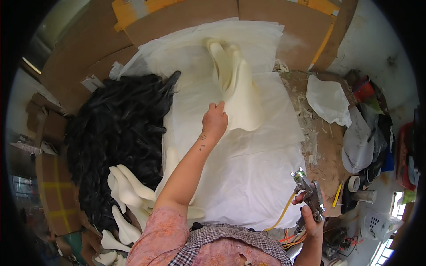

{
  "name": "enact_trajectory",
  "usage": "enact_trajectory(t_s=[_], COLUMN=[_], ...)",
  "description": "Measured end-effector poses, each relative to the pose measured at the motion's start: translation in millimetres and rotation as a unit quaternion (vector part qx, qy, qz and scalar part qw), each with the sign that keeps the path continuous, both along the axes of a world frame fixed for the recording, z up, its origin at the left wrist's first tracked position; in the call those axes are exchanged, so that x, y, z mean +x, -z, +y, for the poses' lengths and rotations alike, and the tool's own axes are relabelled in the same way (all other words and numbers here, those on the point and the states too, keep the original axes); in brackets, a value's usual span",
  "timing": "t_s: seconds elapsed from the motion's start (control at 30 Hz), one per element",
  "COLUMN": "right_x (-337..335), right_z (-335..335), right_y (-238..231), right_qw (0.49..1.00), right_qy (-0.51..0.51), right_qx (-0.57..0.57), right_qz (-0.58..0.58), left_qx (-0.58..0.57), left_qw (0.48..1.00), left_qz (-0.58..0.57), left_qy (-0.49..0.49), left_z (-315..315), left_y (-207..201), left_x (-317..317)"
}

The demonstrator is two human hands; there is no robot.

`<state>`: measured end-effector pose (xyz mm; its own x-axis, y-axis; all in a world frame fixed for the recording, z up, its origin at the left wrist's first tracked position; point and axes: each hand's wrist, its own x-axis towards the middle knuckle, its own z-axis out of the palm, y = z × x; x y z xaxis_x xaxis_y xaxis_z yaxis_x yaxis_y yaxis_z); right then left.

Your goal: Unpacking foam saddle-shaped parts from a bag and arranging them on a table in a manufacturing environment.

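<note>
Crinkled, thin white sheets (248, 177) spread beneath the left hand (215, 119); a heap of wrinkled, slightly shiny black pieces (120, 128) lies to its left. Just beyond and right of that hand rests a matte cream, saddle-shaped, foam-like form (244, 104) — smooth, flaring broadly nearer the hand, narrow and lobed farther off. The left fingers bunch together at its edge — whether pinching, I cannot tell. The right hand (313, 225) wraps round a silver metal spray gun (315, 200).
</note>
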<state>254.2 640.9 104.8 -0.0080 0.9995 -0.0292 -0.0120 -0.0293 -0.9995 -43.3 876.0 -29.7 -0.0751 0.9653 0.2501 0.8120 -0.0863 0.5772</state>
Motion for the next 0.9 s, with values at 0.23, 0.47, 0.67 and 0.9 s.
enact_trajectory(t_s=[0.23, 0.47, 0.67, 0.9], right_x=[-10.3, -14.0, -3.9, 4.9], right_z=[-0.9, -6.8, 13.9, 21.5], right_y=[-11.9, -10.3, 70.4, 150.2], right_qw=[0.999, 0.998, 0.966, 0.852], right_qy=[-0.030, -0.032, 0.002, -0.022], right_qx=[0.023, 0.047, 0.026, 0.040], right_qz=[-0.006, 0.002, -0.257, -0.522], left_qx=[-0.003, 0.006, -0.003, -0.177], left_qw=[1.000, 0.997, 0.909, 0.794], left_qz=[0.009, -0.072, -0.387, -0.530], left_qy=[-0.009, -0.003, 0.151, 0.240], left_z=[-28.8, -46.5, -81.3, -112.6], left_y=[-11.0, -22.9, 19.4, 9.6], left_x=[-24.0, -35.6, -44.9, -3.9])
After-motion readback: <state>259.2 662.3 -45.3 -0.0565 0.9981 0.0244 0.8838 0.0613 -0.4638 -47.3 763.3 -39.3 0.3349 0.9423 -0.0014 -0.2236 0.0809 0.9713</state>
